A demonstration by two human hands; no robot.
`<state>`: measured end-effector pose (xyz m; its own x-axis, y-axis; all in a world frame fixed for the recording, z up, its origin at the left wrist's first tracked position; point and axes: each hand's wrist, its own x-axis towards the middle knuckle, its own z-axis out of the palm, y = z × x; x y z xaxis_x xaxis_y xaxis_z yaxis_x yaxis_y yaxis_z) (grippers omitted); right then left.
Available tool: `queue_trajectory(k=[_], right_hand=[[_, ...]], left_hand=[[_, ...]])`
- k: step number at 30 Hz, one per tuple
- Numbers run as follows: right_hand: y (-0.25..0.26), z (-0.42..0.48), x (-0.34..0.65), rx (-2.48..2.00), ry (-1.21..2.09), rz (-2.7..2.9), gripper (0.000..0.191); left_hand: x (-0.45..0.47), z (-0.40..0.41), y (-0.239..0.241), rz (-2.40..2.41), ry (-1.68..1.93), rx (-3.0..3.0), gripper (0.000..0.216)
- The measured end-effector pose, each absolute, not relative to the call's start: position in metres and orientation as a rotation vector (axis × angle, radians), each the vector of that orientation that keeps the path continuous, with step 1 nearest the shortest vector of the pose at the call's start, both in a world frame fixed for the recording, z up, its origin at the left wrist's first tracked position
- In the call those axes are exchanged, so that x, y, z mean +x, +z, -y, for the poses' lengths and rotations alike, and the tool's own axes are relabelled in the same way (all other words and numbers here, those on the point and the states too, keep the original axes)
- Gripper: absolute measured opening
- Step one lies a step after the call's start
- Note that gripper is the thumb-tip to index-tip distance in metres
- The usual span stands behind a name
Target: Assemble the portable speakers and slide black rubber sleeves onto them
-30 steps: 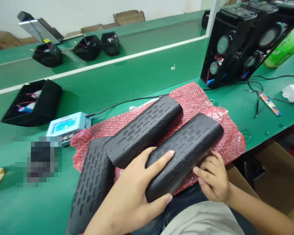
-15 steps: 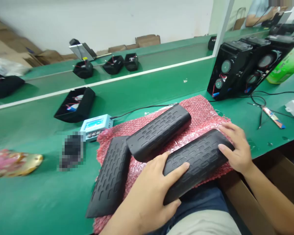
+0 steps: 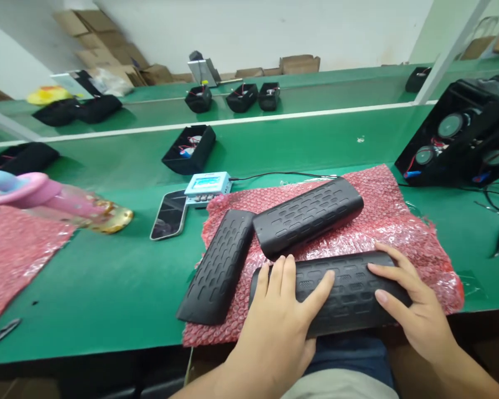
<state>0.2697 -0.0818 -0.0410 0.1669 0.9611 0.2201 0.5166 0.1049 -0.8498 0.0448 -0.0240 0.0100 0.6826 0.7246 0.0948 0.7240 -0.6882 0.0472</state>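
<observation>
A black speaker shell [image 3: 345, 302] with slotted openings lies between my hands at the front of a red bubble-wrap sheet [image 3: 382, 191]. My left hand [image 3: 276, 316] holds its left part, fingers laid over the top face. On the right end, my right hand [image 3: 418, 305] grips it with fingers and thumb on the slotted face. Behind it rests a second black shell [image 3: 310, 216], set at a slant. A third shell [image 3: 217, 269] lies to the left, its far end close to the second one. The undersides of all these shells are hidden.
Left of the wrap are a phone [image 3: 168, 215], a light-blue device with a screen [image 3: 208, 185] and a pink-topped bottle [image 3: 79, 205]. An open black housing with wires [image 3: 190, 149] stands behind. Black speaker housings [image 3: 444, 136] and a cable stand at right.
The view has swung left, showing more of the bottle and the left side. The held shell has turned more level, and my left fingers have shifted across its top. Both hands stay on it.
</observation>
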Motion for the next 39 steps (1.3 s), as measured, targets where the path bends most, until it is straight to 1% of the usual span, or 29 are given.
queue_trajectory(k=[4,7,8,12,14,16,17,19,21,22,24,26,28,30,34,36,39], right_hand=[[-0.037,0.086,0.276,-1.569,0.649,1.608,0.028],[-0.017,0.067,0.293,-1.558,0.659,1.791,0.030],[-0.007,0.056,0.298,-1.539,0.588,1.857,0.031],[0.030,-0.008,0.298,-1.301,0.054,2.169,0.037],[0.037,-0.040,0.286,-1.192,-0.133,2.445,0.050],[0.031,-0.066,0.270,-1.148,-0.309,2.681,0.067],[0.024,-0.075,0.263,-1.112,-0.384,2.770,0.072],[0.007,-0.088,0.251,-1.014,-0.491,2.871,0.070],[-0.007,-0.095,0.244,-0.957,-0.526,2.903,0.066],[-0.011,-0.097,0.243,-0.956,-0.514,2.907,0.067],[-0.011,-0.102,0.242,-0.970,-0.432,2.931,0.077],[-0.002,-0.110,0.241,-0.980,-0.301,2.974,0.090],[0.012,-0.121,0.237,-0.994,-0.127,3.019,0.095],[0.027,-0.133,0.231,-1.046,0.110,3.063,0.094],[0.043,-0.148,0.221,-1.186,0.611,3.110,0.093],[0.044,-0.150,0.219,-1.202,0.729,3.101,0.093],[0.041,-0.150,0.220,-1.207,0.800,3.059,0.089]], left_hand=[[0.036,0.026,0.006,-1.214,0.221,2.916,0.094],[0.034,0.025,0.004,-1.201,0.252,2.934,0.100],[0.034,0.024,0.004,-1.197,0.252,2.934,0.102],[0.034,0.022,0.002,-1.209,0.210,2.919,0.108],[0.035,0.021,0.000,-1.247,0.198,2.909,0.111],[0.036,0.021,-0.002,-1.294,0.197,2.918,0.114],[0.036,0.021,-0.004,-1.308,0.196,2.933,0.115],[0.037,0.021,-0.007,-1.313,0.201,2.978,0.113],[0.038,0.021,-0.010,-1.324,0.242,3.031,0.106],[0.039,0.022,-0.012,-1.348,0.282,3.060,0.101],[0.041,0.023,-0.015,-1.408,0.359,3.112,0.088],[0.042,0.023,-0.019,-1.435,0.394,3.135,0.077],[0.044,0.023,-0.021,-1.409,0.403,3.134,0.065],[0.046,0.023,-0.024,-1.387,0.438,3.137,0.057],[0.049,0.019,-0.027,-1.391,0.606,3.159,0.050],[0.049,0.016,-0.027,-1.406,0.683,3.158,0.046],[0.048,0.014,-0.029,-1.375,0.753,3.182,0.042]])
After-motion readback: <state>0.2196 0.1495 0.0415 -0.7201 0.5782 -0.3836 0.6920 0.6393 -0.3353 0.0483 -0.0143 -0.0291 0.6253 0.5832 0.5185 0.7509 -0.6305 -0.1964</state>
